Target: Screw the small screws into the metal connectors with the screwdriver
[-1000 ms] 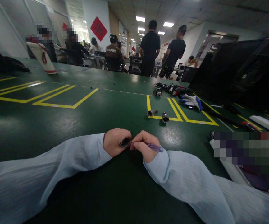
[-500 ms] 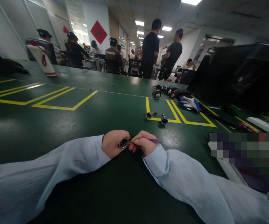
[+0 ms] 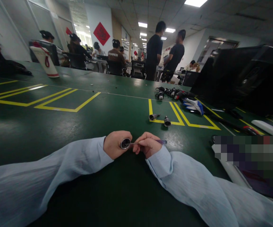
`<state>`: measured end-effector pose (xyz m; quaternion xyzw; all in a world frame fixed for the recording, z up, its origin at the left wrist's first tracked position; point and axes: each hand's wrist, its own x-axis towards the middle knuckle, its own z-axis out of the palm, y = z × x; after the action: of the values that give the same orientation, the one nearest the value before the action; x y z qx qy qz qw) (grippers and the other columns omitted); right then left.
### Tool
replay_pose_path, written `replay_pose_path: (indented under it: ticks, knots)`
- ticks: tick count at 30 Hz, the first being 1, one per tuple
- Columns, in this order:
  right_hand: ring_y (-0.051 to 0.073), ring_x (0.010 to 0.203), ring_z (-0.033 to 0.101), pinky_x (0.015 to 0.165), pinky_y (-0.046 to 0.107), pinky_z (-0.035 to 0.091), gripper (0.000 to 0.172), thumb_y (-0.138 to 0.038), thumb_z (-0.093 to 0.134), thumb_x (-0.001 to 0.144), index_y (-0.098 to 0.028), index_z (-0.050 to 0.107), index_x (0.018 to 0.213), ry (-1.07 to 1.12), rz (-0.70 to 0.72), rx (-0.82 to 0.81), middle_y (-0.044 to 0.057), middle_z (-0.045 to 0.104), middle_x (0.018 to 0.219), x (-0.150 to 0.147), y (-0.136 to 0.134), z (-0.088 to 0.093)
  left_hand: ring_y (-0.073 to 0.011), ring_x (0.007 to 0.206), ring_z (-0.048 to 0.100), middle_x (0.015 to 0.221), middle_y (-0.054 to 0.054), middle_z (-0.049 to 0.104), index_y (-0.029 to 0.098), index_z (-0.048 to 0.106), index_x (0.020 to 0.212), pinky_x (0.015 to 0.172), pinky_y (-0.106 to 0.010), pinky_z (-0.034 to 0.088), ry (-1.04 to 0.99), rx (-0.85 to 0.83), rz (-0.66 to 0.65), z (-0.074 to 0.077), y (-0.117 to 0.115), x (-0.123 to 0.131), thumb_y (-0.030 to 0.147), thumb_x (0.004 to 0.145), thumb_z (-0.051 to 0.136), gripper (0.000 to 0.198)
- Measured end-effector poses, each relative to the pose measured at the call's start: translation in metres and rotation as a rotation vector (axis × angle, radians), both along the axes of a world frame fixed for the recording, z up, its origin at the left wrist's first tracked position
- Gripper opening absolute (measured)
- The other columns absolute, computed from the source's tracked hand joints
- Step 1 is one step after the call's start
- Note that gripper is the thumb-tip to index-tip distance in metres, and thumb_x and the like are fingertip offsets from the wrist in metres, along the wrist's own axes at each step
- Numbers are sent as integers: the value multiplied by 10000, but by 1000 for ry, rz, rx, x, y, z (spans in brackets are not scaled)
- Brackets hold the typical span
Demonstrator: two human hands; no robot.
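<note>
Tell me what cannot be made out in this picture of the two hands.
1. Head view: the small round metal cylinder; the left hand hides all but its open end.
2. Head view: the thin metal tool with a violet handle; the right hand covers its middle, and its tip is too small to tell.
3. Head view: a pixelated patch masks things on the green table.

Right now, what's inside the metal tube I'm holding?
The thin tip of the purple-handled tool in your right hand reaches into the metal tube's mouth. Deeper inside is dark; your left hand covers its body.
</note>
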<state>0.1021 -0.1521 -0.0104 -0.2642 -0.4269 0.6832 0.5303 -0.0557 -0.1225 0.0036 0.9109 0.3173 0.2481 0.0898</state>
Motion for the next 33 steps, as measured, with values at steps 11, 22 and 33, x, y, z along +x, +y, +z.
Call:
replay_pose_path:
  ticks: [11, 22, 33]
  knots:
    - [87, 360, 477, 392, 202, 355, 56, -121, 485, 513, -169, 504, 490, -102, -120, -1, -31, 570, 413, 0, -2, 2, -83, 503, 456, 565, 20, 486, 152, 468, 633, 481, -194, 348, -6, 9, -15, 1, 0, 0, 249, 742, 464, 147]
    - [72, 313, 388, 343, 187, 291, 113, -93, 422, 479, -180, 469, 424, -330, -257, -27, -65, 458, 306, -2, -3, 6, -134, 550, 478, 632, -16, 515, 158, 508, 709, 520, -268, 323, 323, 222, -26, 5, -6, 0, 511, 678, 490, 355]
    - [71, 308, 386, 327, 179, 259, 135, -75, 391, 495, -180, 453, 437, -408, -237, -11, -68, 440, 315, -2, -5, 6, -176, 563, 446, 655, -66, 519, 154, 532, 695, 546, -334, 289, 529, 552, -102, 15, -13, 8, 573, 696, 422, 433]
